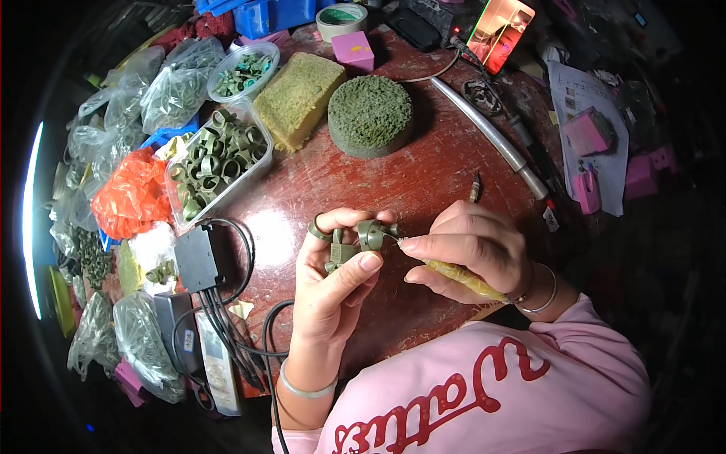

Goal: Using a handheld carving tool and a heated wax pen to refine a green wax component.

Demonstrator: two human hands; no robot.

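Note:
Between the thumb and fingers of my left hand [333, 284] is a waxy dark green ring [370, 235]. A second green piece [340, 251] lies against the same fingers, and another green ring [318, 229] sits around one fingertip. My right hand [480, 246] is closed on a slim tool with a yellow wrapped handle [465, 278]. Its fine tip meets the first ring or is very close to it; the fingers partly hide the tool. Beyond the right knuckles shows a narrow dark tool end [475, 187]; whether the hand holds it I cannot tell.
A clear tub of green rings [215, 163], a yellow sponge [299, 98] and a round green block [370, 115] stand on the red table [302, 181]. A black box with cables [198, 257] is left of my hands. A metal tube [491, 136] lies right; a lit phone [501, 34] stands behind.

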